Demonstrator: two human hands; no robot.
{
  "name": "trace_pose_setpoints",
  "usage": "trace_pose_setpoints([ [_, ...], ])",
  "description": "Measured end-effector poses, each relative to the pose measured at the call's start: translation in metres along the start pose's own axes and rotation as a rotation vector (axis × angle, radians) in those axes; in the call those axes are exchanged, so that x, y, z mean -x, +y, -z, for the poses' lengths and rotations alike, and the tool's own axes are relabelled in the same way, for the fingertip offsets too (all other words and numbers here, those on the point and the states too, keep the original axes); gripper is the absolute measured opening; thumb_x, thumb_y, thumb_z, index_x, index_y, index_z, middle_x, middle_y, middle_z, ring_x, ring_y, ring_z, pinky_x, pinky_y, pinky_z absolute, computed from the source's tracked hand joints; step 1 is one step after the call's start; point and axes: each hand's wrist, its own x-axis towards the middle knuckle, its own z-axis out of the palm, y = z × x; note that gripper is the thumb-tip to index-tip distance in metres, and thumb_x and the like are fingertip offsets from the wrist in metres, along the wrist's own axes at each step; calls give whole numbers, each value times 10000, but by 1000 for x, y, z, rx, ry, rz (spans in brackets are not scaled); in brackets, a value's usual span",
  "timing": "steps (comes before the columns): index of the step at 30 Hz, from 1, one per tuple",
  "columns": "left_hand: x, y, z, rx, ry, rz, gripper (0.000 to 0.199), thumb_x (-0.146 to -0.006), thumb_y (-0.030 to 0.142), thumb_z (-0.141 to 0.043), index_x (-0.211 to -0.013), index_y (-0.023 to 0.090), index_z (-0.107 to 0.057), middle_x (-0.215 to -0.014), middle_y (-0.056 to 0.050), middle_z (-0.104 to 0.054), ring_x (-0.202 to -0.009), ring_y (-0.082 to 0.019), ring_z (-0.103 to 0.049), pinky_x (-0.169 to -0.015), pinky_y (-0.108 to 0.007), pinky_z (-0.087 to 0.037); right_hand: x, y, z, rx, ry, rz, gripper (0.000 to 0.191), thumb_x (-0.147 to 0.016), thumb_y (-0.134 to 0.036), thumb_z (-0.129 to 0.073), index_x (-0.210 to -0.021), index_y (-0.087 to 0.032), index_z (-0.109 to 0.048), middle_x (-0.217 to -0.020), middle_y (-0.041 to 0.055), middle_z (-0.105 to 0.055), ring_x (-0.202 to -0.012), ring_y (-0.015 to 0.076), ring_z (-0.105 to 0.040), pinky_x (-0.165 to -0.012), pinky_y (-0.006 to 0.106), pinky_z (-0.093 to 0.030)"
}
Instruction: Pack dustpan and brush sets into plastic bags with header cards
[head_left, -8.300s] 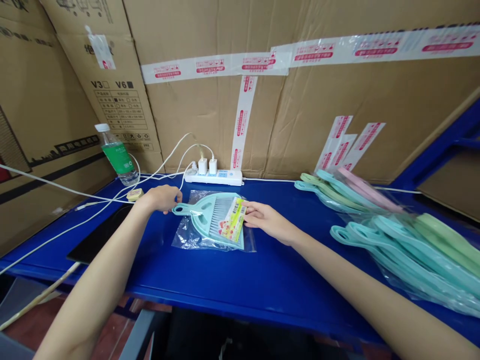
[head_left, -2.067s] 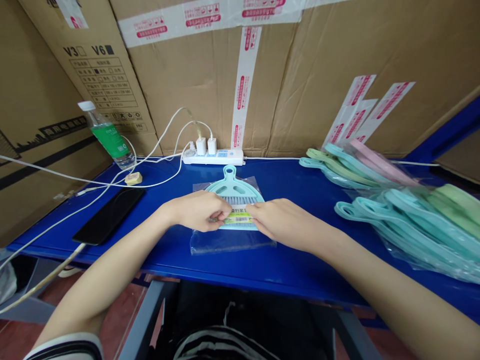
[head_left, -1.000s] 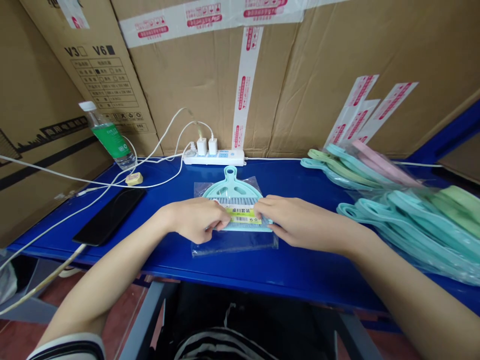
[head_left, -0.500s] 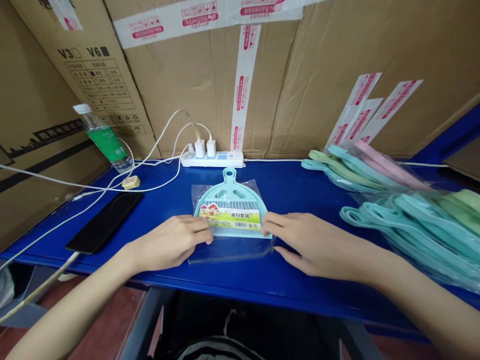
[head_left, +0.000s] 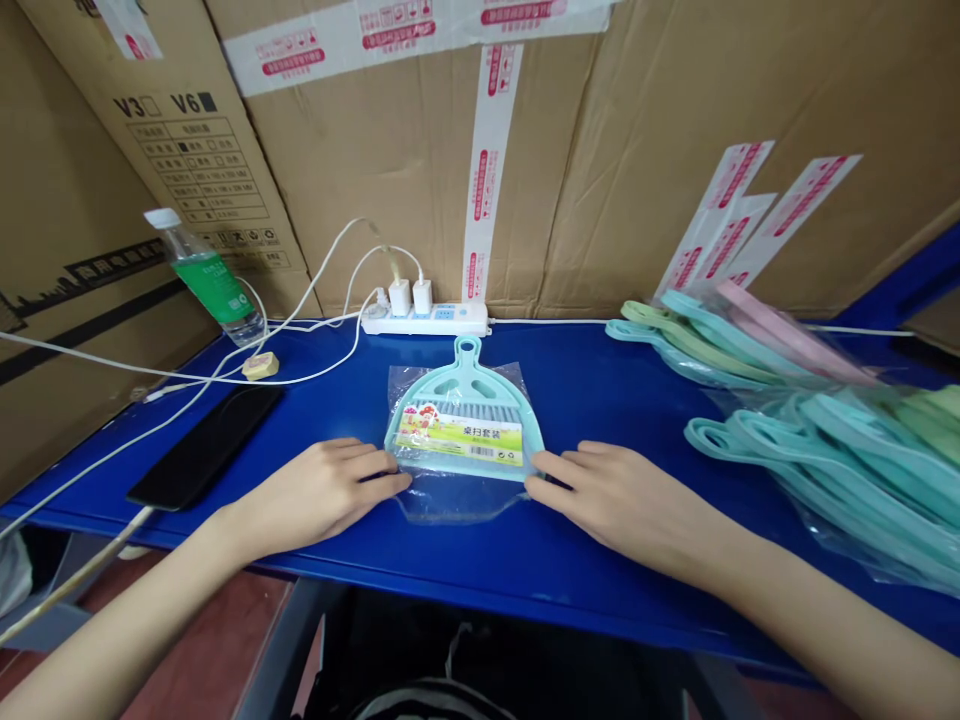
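Mint-green plastic dustpan [head_left: 465, 385] lies flat inside a clear plastic bag [head_left: 511, 380], mid-table on the blue table [head_left: 600, 570], handle [head_left: 466, 350] pointing away from the person toward the power strip. Grey bristles [head_left: 465, 412] show across the pan; the rest of that brush is hidden. Yellow-green printed label [head_left: 459, 437] sits across the lower part of the pan, fully in view, no hand over it. Loose bag end [head_left: 450, 505] lies flat on the near side, toward the person.

Left hand [head_left: 315, 490] rests palm down on the table, just left of the packet, fingertips at the bag's edge. Right hand [head_left: 615, 500] mirrors it on the other side, fingers [head_left: 547, 465] at the lower right edge of the dustpan. Fingers on both hands are open and lightly spread, holding nothing, no pinch or grip.

Behind the packet: white power strip [head_left: 424, 320] with two plugged-in chargers, white cables running left. Left side: water bottle [head_left: 206, 275] with a green label, black phone [head_left: 206, 445]. Right side: piles of bagged dustpans [head_left: 817, 470] in green, teal and pink, against cardboard boxes [head_left: 660, 130].
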Motion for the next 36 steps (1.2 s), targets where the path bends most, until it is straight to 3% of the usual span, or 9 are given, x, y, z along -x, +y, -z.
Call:
trace_pose_setpoints([
  [4,-1,-4,-5,133,70,90,318,-1006,211,-315,-924,184,-621,-880,-57,-689,-754,-165,-655,-693,-278,-511,-2,-2,-1,-101,53,-121,244,-932,-97,-416,-798,-182,-600,-740,28,-646,-583,150,-553,-578,292,-387],
  [8,-7,-4,0,307,61,264,277,-991,243,-320,-874,185,-564,-822,-34,-652,-697,-141,-615,-664,-255,-484,-4,-3,-2,-240,46,-206,217,-959,-255,-465,-784,-192,-577,-749,36,-615,-672,170,-546,-601,290,-417],
  [11,-14,-4,5,328,44,314,268,-975,252,-320,-798,194,-513,-731,-11,-609,-605,-132,-566,-593,-246,-435,-5,-4,-3,-274,40,-220,189,-942,-280,-501,-790,-194,-573,-772,52,-606,-731,193,-535,-608,301,-437],
  [14,-21,-7,7,315,33,310,232,-942,223,-351,-741,203,-465,-665,12,-558,-540,-121,-515,-544,-237,-377,-6,-8,-4,-281,36,-249,149,-908,-280,-515,-823,-177,-582,-827,83,-603,-771,217,-524,-609,322,-462],
  [18,-31,-11,11,318,-33,262,144,-901,254,-467,-780,194,-515,-696,12,-590,-580,-131,-548,-562,-236,-377,-7,-12,-6,-271,61,-264,174,-886,-146,-428,-806,-155,-583,-827,94,-600,-749,213,-523,-620,330,-474],
  [22,-40,-15,12,293,-114,186,243,-949,327,-471,-798,185,-597,-751,-10,-653,-641,-146,-599,-602,-239,-390,-11,-11,-6,-308,88,-339,254,-914,-98,-357,-775,-175,-556,-774,72,-596,-715,196,-541,-617,316,-473],
  [26,-47,-19,8,252,-99,188,349,-993,303,-384,-773,176,-623,-743,-22,-674,-656,-146,-616,-624,-235,-389,-14,-9,-6,-383,88,-443,227,-940,-128,-353,-832,-196,-540,-790,64,-609,-735,195,-586,-634,315,-487],
  [30,-47,-20,4,248,-71,203,333,-989,272,-387,-805,173,-647,-777,-27,-688,-673,-147,-623,-628,-234,-395,-14,-8,-8,-445,60,-475,68,-912,-208,-475,-954,-200,-527,-851,70,-636,-780,215,-611,-656,333,-502],
  [36,-46,-18,0,232,-23,229,300,-962,260,-407,-846,178,-671,-823,-31,-635,-704,-146,-610,-644,-243,-429,-18,-1,-13,-595,54,-545,125,-900,-125,-394,-880,-225,-466,-793,43,-608,-696,186,-600,-616,300,-458],
])
